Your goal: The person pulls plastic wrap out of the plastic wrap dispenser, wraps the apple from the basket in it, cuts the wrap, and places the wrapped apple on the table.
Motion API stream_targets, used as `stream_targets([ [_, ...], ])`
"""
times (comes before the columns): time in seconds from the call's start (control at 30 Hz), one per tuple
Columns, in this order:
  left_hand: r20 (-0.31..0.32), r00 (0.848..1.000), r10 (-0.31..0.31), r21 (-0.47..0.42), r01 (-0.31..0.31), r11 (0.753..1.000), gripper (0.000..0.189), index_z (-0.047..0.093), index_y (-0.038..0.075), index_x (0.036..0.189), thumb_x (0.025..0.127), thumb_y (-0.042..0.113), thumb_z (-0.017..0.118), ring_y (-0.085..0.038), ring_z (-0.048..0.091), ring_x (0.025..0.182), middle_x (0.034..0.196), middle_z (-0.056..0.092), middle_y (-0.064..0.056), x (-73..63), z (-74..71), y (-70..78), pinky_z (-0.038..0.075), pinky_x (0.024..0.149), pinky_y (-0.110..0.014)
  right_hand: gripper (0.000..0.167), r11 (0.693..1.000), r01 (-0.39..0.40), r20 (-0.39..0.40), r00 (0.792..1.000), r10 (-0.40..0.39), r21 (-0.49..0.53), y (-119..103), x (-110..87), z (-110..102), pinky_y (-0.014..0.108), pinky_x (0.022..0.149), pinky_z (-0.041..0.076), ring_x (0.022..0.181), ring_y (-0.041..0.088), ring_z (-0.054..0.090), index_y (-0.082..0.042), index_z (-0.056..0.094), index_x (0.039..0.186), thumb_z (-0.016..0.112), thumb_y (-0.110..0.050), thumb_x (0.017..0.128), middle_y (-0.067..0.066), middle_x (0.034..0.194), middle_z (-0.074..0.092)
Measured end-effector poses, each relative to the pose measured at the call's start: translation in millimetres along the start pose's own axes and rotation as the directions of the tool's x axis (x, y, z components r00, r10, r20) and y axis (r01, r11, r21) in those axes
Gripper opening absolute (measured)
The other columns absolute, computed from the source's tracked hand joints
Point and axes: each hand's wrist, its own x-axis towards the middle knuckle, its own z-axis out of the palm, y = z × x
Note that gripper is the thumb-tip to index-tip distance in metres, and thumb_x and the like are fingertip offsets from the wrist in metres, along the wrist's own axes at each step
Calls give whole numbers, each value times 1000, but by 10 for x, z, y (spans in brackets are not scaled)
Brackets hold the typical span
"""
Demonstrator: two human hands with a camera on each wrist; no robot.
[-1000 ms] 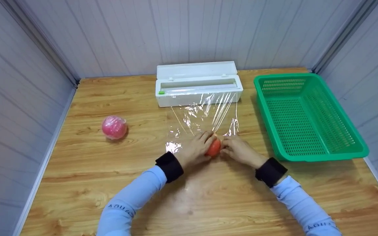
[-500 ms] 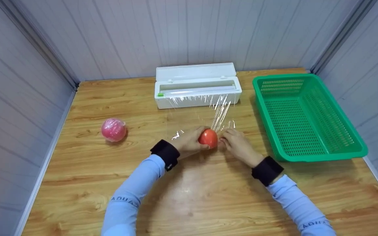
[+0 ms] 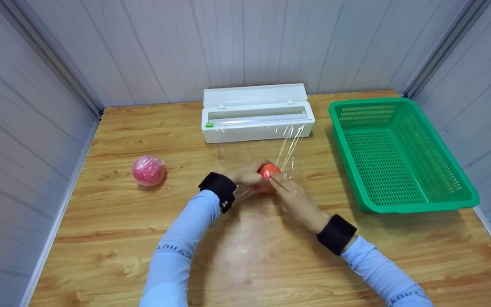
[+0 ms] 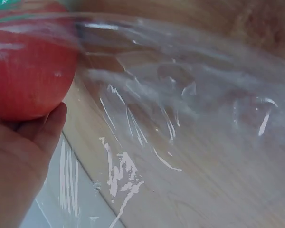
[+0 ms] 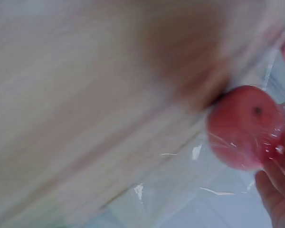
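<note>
A wood-grain table (image 3: 245, 273) bears everything. The green basket (image 3: 433, 208) stands to the right of the white box (image 3: 258, 134), the landmark here, whose lid is up. Clear film (image 3: 290, 147) runs from the box's front toward the person, creased into bright lines. It should be light, limp and clingy, quick to wrinkle; an edge pinched flat would probably be easiest to control.

Both hands are in front of the box. The right hand (image 3: 294, 196) lays nearly straight fingers against the film-covered near side of the red fruit; it looks more like pressing than pinching. The left hand (image 3: 247, 174) grips the fruit from its left, fingers curled behind.

Left of the box and nearer the person sits 1 film-wrapped pink ball (image 3: 148, 170). The red fruit (image 3: 267, 170), directly in front of the box, looks smooth, probably firm, bruisable and slippery under film; cupping its widest part seems safest.
</note>
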Motion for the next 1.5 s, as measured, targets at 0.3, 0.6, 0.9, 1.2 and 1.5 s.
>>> stream_targets([
  [0.3, 30, 998, -59, -25, 60, 998, 60, 34, 11, 138, 89, 42, 49, -29, 41, 126, 137, 43, -16, 12, -39, -26, 33, 106, -44, 65, 998, -37, 107, 994, 32, 42, 117, 19, 54, 48, 104, 36, 127, 33, 41, 5, 41, 133, 66, 6, 73, 20, 138, 42],
  [0.6, 0, 994, -111, -93, 110, 990, 73, 20, 13, 145, 85, 37, 54, -31, 35, 131, 145, 32, -18, -63, -79, -94, 31, 107, -47, 66, 988, -82, 105, 992, 68, 131, 159, 178, 63, 50, 102, 37, 125, 33, 43, 3, 45, 130, 71, 4, 70, 17, 138, 43],
  [0.9, -66, 988, -138, -56, 135, 989, 44, 51, 1, 120, 80, 13, 66, -26, 55, 106, 115, 58, -14, -484, -191, -298, 46, 93, -38, 70, 980, -144, 135, 983, 126, 135, 191, 297, 69, 50, 103, 36, 125, 35, 42, 2, 44, 131, 75, -1, 69, 16, 139, 43],
  [1.2, -357, 933, -39, 65, 66, 996, 14, 62, -2, 98, 87, 4, 56, -25, 60, 85, 93, 65, -15, -620, -391, -453, 51, 77, -33, 74, 972, -180, 190, 970, 150, 151, 260, 418, 78, 50, 107, 30, 126, 36, 40, 3, 40, 134, 75, -4, 69, 20, 137, 42],
  [1.5, -613, 771, 170, 374, 94, 923, 19, 63, 2, 99, 80, -2, 61, -26, 62, 92, 98, 66, -10, -507, -273, -311, 50, 84, -36, 85, 926, -324, 329, 911, 250, 192, 361, 622, 104, 49, 109, 26, 128, 34, 36, 1, 35, 137, 79, -8, 65, 19, 138, 40],
])
